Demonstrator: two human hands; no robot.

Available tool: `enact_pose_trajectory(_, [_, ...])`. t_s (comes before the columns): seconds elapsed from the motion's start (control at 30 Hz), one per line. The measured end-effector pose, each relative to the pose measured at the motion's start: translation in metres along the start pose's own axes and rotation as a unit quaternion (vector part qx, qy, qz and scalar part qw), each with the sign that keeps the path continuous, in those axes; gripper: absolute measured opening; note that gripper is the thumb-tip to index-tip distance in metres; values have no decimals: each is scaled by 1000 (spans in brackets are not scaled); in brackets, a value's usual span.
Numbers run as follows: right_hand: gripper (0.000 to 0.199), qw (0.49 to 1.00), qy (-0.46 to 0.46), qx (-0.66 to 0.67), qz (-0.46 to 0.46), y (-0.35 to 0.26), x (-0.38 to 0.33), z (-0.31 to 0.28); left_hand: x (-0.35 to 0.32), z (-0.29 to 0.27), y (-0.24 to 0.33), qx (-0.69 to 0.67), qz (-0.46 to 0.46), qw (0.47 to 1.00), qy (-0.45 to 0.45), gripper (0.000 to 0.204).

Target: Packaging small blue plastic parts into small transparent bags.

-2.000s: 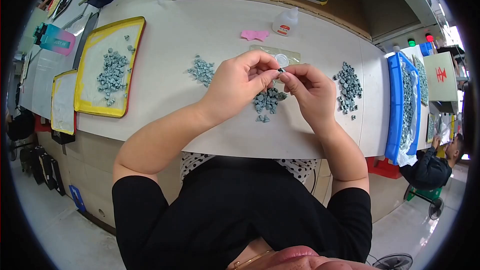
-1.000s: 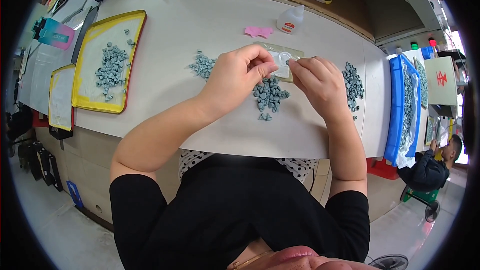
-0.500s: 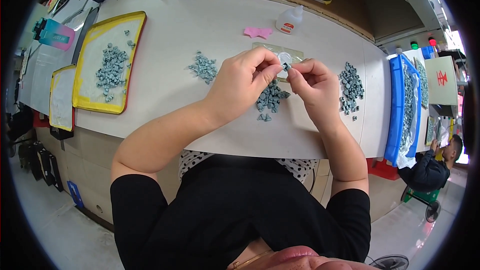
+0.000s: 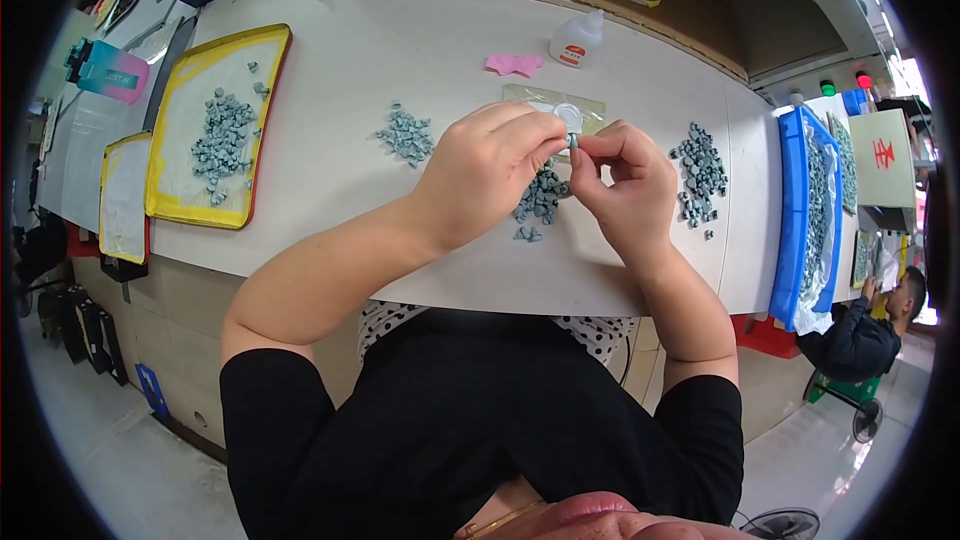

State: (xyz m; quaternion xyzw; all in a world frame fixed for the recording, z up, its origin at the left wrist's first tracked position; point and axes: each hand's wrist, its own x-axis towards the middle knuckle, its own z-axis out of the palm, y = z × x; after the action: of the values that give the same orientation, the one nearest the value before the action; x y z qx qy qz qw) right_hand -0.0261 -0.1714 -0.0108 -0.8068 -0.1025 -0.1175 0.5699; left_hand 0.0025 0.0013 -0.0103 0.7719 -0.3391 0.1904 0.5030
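Between my two hands is a small grey-green piece (image 4: 571,141), pinched at fingertip height above the table; its exact shape is mostly covered by the fingers. My left hand (image 4: 488,168) is closed on its left side with thumb and fingertips. From the other side, my right hand (image 4: 634,178) grips it between thumb and forefinger. Under the hands lies a heap of similar pieces (image 4: 540,198), partly hidden by them. Just beyond is a greenish flat plate (image 4: 590,112) with a round clear dish (image 4: 568,116) on it.
More heaps lie on the left (image 4: 405,134) and right (image 4: 702,170). A white squeeze bottle (image 4: 577,39) and a pink scrap (image 4: 514,65) are farther back. Yellow-rimmed trays (image 4: 250,212) stand at left, a blue crate (image 4: 793,210) at right. Another person (image 4: 858,340) sits far right.
The held piece has turned between my fingertips and shows less. My left fingers have closed further over it, and my right thumb has shifted slightly left.
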Motion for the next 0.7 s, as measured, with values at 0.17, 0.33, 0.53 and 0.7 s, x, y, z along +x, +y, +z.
enact_pose_trajectory(0.17, [10,999,22,25,-26,-6,-2,-5,5,5,8,-8,18,1000,16,10])
enact_pose_trajectory(0.33, [8,997,-63,20,35,-19,6,-27,9,0,13,-19,-20,999,-24,8])
enact_pose_trajectory(0.53, [11,996,0,-68,51,-3,23,-65,12,-6,22,-299,-337,890,-77,10])
enact_pose_trajectory(0.7, [12,987,1,-155,40,-10,26,-63,12,-11,20,-356,-366,853,-106,18])
